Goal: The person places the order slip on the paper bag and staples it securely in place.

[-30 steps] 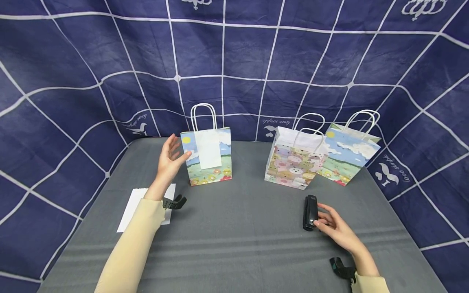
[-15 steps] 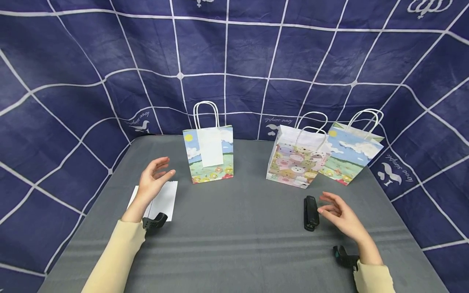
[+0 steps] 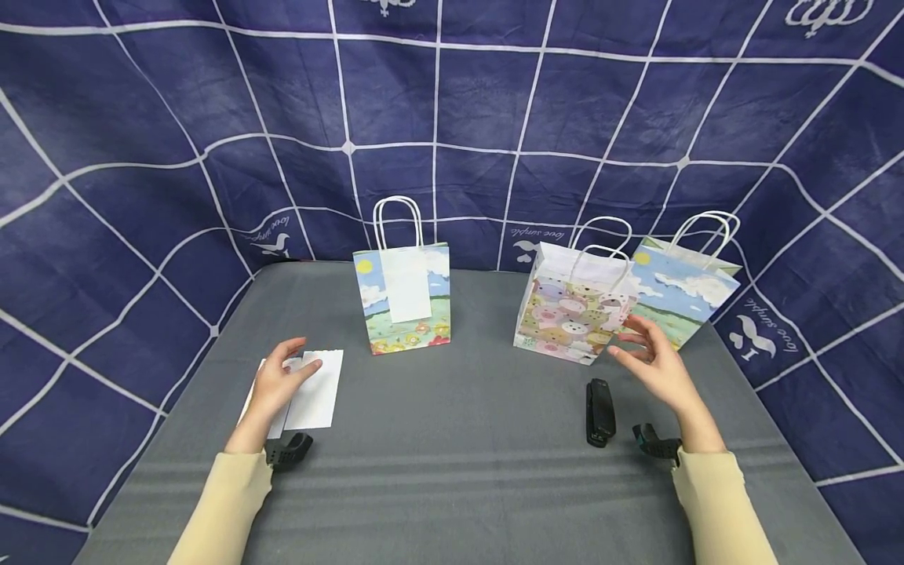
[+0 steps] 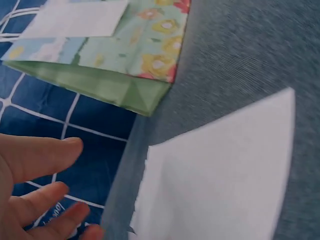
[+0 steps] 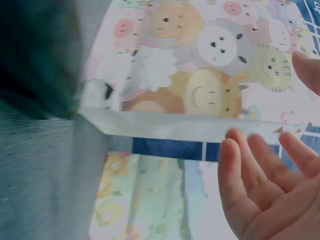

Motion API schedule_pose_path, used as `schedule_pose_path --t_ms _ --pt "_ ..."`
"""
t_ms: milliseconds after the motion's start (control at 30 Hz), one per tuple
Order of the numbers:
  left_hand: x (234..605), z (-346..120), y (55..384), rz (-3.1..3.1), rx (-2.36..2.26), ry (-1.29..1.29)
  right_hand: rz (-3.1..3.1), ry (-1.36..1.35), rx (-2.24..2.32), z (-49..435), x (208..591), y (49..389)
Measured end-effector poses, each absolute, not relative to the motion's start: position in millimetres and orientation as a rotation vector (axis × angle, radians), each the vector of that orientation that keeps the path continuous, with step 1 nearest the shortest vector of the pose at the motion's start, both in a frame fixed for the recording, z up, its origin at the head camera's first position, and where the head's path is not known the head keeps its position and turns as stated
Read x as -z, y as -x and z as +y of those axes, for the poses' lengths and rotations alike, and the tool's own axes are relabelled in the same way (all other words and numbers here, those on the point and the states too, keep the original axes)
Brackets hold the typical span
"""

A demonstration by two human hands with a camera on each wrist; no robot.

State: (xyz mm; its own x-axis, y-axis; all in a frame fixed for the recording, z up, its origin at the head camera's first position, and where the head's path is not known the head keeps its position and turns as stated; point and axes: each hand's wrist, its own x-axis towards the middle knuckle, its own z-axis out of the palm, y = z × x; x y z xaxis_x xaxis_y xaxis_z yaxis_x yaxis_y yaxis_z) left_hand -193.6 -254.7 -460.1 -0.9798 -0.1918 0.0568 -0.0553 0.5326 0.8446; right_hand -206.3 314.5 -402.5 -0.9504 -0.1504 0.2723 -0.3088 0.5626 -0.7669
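Observation:
My left hand [image 3: 277, 384], fingers relaxed and holding nothing, hovers over white paper sheets [image 3: 315, 396] at the left of the table. In the left wrist view the sheet [image 4: 225, 170] has one ragged edge. At the right, my right hand [image 3: 657, 365] reaches to the pink animal-print paper bag [image 3: 568, 318], fingers apart at its right side. The right wrist view shows thumb and fingers spread around the edge of this bag [image 5: 200, 65], not gripping it. A black stapler [image 3: 600, 412] lies in front of the bag, left of the right wrist.
A meadow-print paper bag [image 3: 377, 333] stands at the back centre, a white card [image 3: 407, 286] on its front. Another meadow-print bag [image 3: 681, 290] leans behind the animal-print one at the right. Blue gridded cloth [image 3: 473, 102] hangs around the grey table [image 3: 466, 471].
My left hand has drawn back from the carded bag, down and left to over the sheets. My right hand has left the stapler and moved up to the animal-print bag.

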Motion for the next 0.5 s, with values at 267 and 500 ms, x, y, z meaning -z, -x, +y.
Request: schedule_pose_path --t_ms 267,500 --pt "476 -259 196 -2.739 1.419 -0.382 -2.5 -0.303 -1.432 303 377 225" --pt "489 -259 199 -2.672 1.345 -0.445 -2.433 -0.29 -1.55 307 375 245"
